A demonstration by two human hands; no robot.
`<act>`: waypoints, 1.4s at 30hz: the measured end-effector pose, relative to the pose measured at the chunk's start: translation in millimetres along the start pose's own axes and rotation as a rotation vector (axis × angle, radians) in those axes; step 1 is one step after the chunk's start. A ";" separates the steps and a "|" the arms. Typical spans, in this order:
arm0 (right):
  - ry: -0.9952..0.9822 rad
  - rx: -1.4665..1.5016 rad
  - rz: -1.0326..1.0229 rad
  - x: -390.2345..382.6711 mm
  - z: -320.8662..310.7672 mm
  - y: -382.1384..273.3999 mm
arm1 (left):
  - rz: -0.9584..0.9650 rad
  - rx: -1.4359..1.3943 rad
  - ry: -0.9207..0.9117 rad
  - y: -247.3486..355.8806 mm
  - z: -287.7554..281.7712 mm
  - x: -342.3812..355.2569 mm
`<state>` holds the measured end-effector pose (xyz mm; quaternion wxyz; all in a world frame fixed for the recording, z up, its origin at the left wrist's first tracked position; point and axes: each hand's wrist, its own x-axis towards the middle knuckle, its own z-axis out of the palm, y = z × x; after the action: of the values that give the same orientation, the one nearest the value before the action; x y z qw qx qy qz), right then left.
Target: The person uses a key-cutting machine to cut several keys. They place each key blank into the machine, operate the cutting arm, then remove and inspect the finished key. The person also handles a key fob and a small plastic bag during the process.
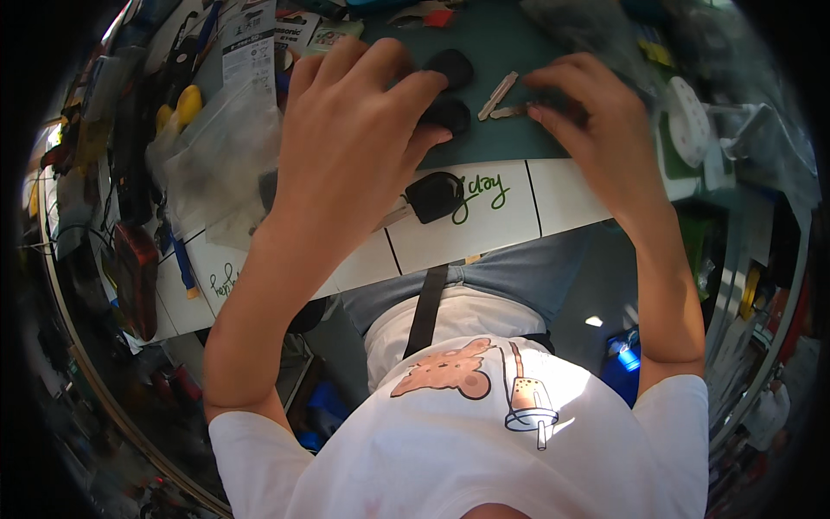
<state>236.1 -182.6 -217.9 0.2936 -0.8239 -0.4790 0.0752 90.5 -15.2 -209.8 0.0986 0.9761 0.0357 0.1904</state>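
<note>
My left hand is closed, with thumb and forefinger at the edges of a black plastic key head. A second black key head lies just beyond it, by the forefinger. My right hand is curled over the mat, its thumb tip at the end of a short metal key blade; its other fingers are partly hidden. Between the hands, another metal key blade lies slanted on the mat. Nearer to me, a key with a black head rests on the white board, its blade partly behind my left wrist.
A dark green mat covers the bench behind a white tiled edge. Clear plastic bags, yellow-handled pliers and a blue-handled tool lie at left. At right sits a white oval object among clutter.
</note>
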 end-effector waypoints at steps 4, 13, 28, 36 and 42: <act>0.003 0.046 0.052 -6.8 0.0 10.2 | 0.056 -0.030 -0.232 -5.0 4.7 18.3; -0.144 1.067 0.243 -18.8 0.0 -17.8 | -0.618 -1.455 -0.083 1.5 4.4 18.1; 0.095 0.932 0.153 -29.7 -10.5 -10.9 | -0.914 -2.072 -0.480 46.9 5.7 36.3; 0.142 1.346 0.280 -35.5 -20.6 4.4 | -0.429 -0.967 -0.033 15.7 9.4 31.3; 0.167 1.191 0.404 -42.2 -21.8 12.0 | -0.097 -0.228 -0.136 9.8 18.2 35.8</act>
<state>231.4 -231.1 -213.4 0.7182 -0.5964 -0.1653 0.3180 130.8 -24.2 -211.3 0.2201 0.9664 0.0544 0.1215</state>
